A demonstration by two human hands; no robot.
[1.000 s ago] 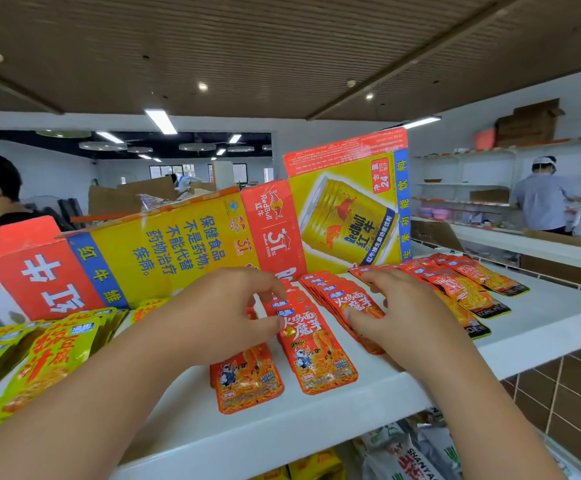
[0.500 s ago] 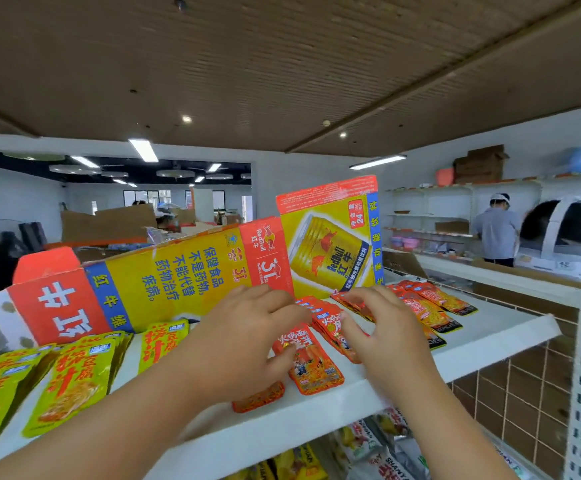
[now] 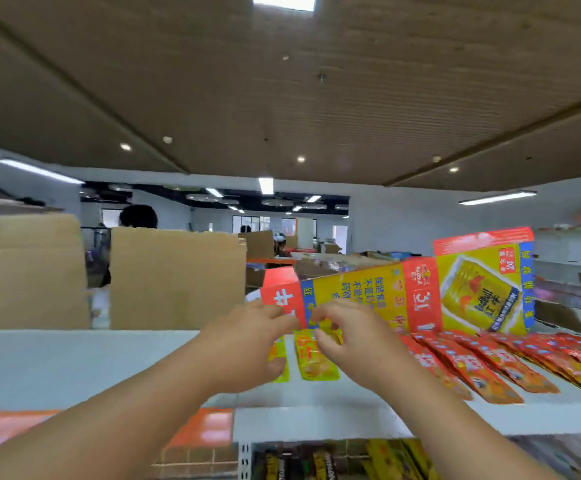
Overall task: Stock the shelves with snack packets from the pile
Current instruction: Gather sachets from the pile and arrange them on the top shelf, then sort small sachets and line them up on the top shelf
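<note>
On the white top shelf (image 3: 74,362) lie yellow-green snack packets (image 3: 317,367), partly under my hands. My left hand (image 3: 247,341) covers one packet, fingers curled at its upper end. My right hand (image 3: 349,341) pinches the top of the neighbouring yellow packet. The fingertips of both hands almost meet. To the right, a fanned row of red snack packets (image 3: 472,368) lies flat on the same shelf. The image is blurred, so the exact grip is unclear.
A flattened yellow-and-red drink carton (image 3: 455,296) stands behind the packets. Brown cardboard boxes (image 3: 174,278) rise behind the shelf at left, a person's head (image 3: 138,216) beyond them. More packets fill the lower shelf (image 3: 334,459). An orange panel (image 3: 199,427) sits below left.
My view has swung left and upward. Both hands have left the red packets and moved left onto the yellow-green packets; the red row now lies to my right.
</note>
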